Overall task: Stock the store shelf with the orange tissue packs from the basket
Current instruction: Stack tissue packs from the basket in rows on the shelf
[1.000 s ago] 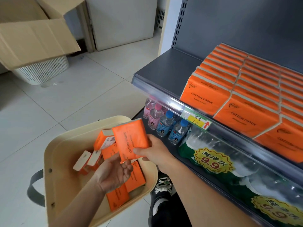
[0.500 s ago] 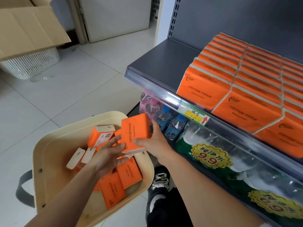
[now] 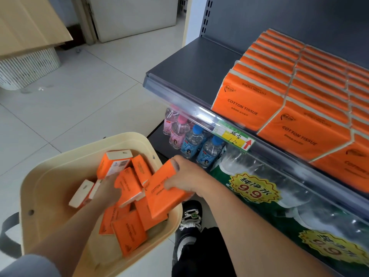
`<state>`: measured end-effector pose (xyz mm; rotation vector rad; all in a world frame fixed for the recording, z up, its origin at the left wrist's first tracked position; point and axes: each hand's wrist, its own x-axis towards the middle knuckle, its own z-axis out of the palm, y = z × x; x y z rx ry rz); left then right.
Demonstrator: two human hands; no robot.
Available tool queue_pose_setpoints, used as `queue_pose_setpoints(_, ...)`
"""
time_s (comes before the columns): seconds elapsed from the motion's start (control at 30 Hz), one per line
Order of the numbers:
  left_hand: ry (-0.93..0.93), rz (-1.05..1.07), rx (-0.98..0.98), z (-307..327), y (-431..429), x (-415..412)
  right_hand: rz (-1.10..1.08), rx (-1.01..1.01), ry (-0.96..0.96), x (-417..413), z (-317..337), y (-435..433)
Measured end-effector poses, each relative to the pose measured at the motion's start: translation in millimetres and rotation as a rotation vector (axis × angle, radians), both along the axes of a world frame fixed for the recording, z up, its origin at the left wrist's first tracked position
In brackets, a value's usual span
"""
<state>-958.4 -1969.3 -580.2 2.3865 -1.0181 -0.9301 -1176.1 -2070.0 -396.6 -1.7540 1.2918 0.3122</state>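
Step in hand: getting packs out of the basket (image 3: 40, 176) for the shelf (image 3: 191, 72).

- The right hand (image 3: 183, 177) is clamped on the held pack (image 3: 159, 198), thumb on the top edge and fingers across the front. The pack is tilted over the basket's right rim.
- The left hand (image 3: 107, 189) is down in the basket against a second pack (image 3: 127, 186). Blur and the pack itself hide the fingers, so can't tell if it grips or only touches.

To do it well:
- Lift the held pack clear of the rim before swinging right.
- Turn it so the COTTON TISSUE face looks out, same as the stocked rows (image 3: 279, 86).
- Stand it on the bare grey part left of those rows, snug to the front-left pack and behind the clear front rail (image 3: 179, 98).
- Light squeeze only; the wrap looks soft.

Containers:
- Basket: cream plastic w/ a dark handle (image 3: 8, 234) at left. It holds a loose jumble of orange packs, some on end showing white sides, one w/ a barcode (image 3: 115, 162).
- Shelf: rows fill the right part; the left part has no packs.
- Lower tier: small bottles (image 3: 191, 140) w/ pink and blue caps, next to a water multipack (image 3: 249, 166) w/ 9.9 stickers.
- Top left: a cardboard box (image 3: 30, 23) over a white slotted bin (image 3: 26, 70). Contents not visible.
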Motion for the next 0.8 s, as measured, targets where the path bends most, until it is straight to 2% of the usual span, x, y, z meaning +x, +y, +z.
queue_pose_setpoints(0.07, -0.071, -0.123, 0.063, -14, 0, -3, 0.092, -0.031, 0.049, -1, 0, -2)
queue_pose_setpoints(0.13, -0.059, -0.158, 0.118, -21, -2, -8, 0.157, -0.074, 0.086, -2, -1, -4)
queue_pose_setpoints(0.23, -0.044, -0.123, 0.196, -28, -4, -19, 0.159, -0.099, 0.088, -4, -4, -10)
queue_pose_setpoints(0.37, -0.163, -0.186, 0.361, -26, 0, -34, 0.134, -0.092, 0.080, -5, -4, -15)
queue_pose_setpoints(0.47, -0.309, -0.193, 0.305, -24, 2, -44, 0.147, -0.096, 0.087, -4, -6, -15)
queue_pose_setpoints(0.6, -0.212, -0.217, 0.304, -27, 1, -42, 0.180, -0.100, 0.114, -5, -9, -14)
queue_pose_setpoints(0.7, -0.243, -0.272, 0.328, -24, -1, -34, 0.184, -0.086, 0.118, -5, -10, -14)
queue_pose_setpoints(0.8, -0.407, -0.315, 0.307, -16, -7, -32, 0.187, -0.076, 0.110, -4, -11, -14)
